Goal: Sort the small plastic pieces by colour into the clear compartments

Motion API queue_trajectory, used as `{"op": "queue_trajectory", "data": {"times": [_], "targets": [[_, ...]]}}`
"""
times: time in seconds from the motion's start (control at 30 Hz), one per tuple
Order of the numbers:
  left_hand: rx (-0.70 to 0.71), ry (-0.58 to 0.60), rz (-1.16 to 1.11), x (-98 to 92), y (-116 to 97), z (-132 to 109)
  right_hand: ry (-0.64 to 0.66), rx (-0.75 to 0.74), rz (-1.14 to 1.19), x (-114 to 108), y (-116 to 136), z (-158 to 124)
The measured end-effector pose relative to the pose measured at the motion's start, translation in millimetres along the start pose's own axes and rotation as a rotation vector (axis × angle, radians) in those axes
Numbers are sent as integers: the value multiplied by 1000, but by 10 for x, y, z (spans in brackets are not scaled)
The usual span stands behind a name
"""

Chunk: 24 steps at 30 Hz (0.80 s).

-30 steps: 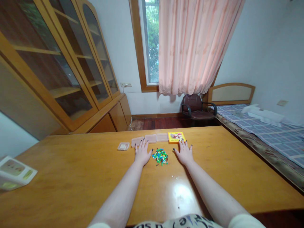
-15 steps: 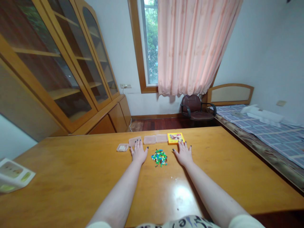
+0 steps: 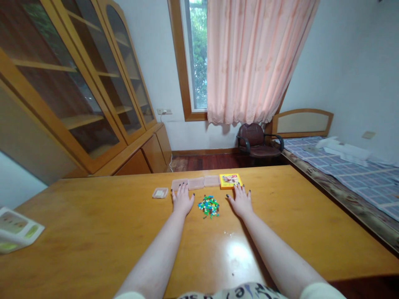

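My left hand (image 3: 182,200) lies flat with fingers spread, its fingertips over the near edge of a clear pinkish plastic tray (image 3: 176,182). My right hand (image 3: 242,202) is also flat and spread, fingertips at the lower right corner of a yellow box (image 3: 228,181) with a printed picture. Between the hands is a pile of small building bricks (image 3: 208,206) in green, blue, white, yellow and brown. Two more clear trays, a middle one (image 3: 196,183) and a right one (image 3: 212,180), stand in a row up to the yellow box. Neither hand holds anything.
A smaller clear container (image 3: 160,193) with pale contents sits left of my left hand. A white box-like object (image 3: 19,229) stands at the wooden table's (image 3: 93,232) left edge. Beyond are a chair (image 3: 257,141), a bed (image 3: 352,166) and a glass-door cabinet (image 3: 102,83).
The tray under my left fingertips has shifted right and straightened, now beside the middle tray with the gap closed. My right hand has stayed in place.
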State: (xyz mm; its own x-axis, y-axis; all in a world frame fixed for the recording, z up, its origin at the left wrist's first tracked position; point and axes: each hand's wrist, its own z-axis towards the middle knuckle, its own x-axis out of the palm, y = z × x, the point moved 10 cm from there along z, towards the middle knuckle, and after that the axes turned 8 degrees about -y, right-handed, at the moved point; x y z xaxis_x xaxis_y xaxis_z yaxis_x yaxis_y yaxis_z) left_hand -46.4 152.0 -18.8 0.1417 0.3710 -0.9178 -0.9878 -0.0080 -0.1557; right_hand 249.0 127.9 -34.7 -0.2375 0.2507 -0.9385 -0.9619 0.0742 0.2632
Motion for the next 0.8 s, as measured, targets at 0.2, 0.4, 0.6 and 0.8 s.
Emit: {"op": "queue_trajectory", "data": {"times": [0.2,0.4,0.6,0.8], "targets": [[101,10,2,-69,-138,-39,13,2,-5,8,-2,2],[134,93,-9,21,-180,-37,40,-3,-17,41,-2,9],[153,128,-26,83,-181,-25,74,2,6,84,-17,35],[158,68,-17,19,-180,-29,73,-10,-20,94,-17,36]]}}
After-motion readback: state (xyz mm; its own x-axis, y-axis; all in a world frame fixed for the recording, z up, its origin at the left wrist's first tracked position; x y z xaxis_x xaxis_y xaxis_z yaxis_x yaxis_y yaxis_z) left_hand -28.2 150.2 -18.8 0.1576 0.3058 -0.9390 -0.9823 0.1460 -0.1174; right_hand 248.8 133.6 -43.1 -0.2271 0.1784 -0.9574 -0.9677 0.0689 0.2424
